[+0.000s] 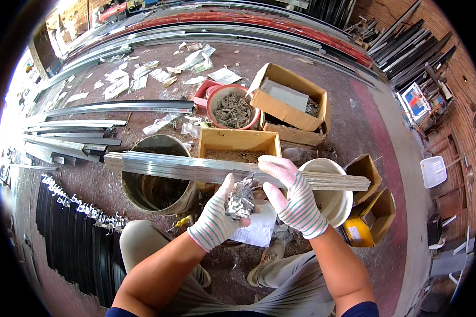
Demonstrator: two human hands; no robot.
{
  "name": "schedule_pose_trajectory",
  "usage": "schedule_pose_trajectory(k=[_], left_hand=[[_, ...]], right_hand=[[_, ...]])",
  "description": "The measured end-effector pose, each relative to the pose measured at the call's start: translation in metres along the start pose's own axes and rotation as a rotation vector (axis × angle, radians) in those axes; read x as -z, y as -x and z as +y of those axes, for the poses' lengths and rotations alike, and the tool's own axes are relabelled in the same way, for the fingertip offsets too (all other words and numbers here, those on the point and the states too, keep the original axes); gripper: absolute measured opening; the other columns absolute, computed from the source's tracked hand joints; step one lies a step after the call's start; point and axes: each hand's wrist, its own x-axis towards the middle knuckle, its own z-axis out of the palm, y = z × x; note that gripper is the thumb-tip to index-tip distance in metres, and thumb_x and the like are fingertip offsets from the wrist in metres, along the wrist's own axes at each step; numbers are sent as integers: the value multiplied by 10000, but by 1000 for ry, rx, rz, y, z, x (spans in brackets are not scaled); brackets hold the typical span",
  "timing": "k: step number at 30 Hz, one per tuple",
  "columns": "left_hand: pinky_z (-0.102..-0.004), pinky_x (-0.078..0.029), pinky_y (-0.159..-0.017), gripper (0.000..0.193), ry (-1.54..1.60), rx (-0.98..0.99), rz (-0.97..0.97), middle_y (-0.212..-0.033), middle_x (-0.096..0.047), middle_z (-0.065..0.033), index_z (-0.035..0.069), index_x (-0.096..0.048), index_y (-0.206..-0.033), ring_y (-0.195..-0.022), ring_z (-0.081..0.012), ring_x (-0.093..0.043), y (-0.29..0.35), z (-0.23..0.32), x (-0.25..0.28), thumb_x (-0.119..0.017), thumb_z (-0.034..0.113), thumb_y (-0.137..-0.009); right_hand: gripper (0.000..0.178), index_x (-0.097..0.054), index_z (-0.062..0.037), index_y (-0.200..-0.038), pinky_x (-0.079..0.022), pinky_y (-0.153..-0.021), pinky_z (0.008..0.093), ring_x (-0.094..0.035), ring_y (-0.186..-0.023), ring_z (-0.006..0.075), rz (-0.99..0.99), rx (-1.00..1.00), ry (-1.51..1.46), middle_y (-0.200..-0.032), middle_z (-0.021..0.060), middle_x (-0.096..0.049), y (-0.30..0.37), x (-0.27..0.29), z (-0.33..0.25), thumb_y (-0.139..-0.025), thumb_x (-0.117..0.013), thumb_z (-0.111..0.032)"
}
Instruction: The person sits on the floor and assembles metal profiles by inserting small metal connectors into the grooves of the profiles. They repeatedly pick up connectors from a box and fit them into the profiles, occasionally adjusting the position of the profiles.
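Observation:
My left hand [212, 223], in a striped knit glove, is closed around a cluster of small silvery metal pieces [241, 199]; their exact kind is too small to tell. Beside it my right hand [301, 207], gloved the same way, has its fingers apart and curved, with nothing visible in them. Its upper fingertips are at the bundle of long metal strips [180, 166], which lies crosswise in front of me. I cannot tell whether they touch it. The strips pass over a dark bucket [189, 199] on the left and a white bucket [348, 203] on the right.
Behind the strips stand a wooden box [238, 137], a red tub [211, 110] of small metal parts and a cardboard box [286, 108]. Black profiles [74, 238] lie at left, a yellow-handled tool [183, 222] by my knee. Yellow carton [358, 232] at right; paper scraps [116, 87] litter the floor.

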Motion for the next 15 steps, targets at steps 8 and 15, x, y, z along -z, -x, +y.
schedule_pose_trajectory(k=[8,15], left_hand=[[-488,-539,-982,517,259,-138,133,-1168,-682,-119,74,-589,-1285,-1073,-260,-655,-10,-2,-2,-385,499,-1071],[-507,-465,-1067,540,249,-232,159,-1262,-626,-163,51,-536,-1349,-1161,-323,-604,-4,0,-8,-393,492,-1072]], right_hand=[[344,-664,-93,-1010,-489,-945,482,-613,-1033,322,-7,360,207,-1094,84,-648,4,-24,-21,-719,-834,-160],[538,-644,-98,-1126,-427,-1049,520,-589,-1115,332,-8,224,323,-1105,84,-645,11,-44,-14,-663,-882,-233]])
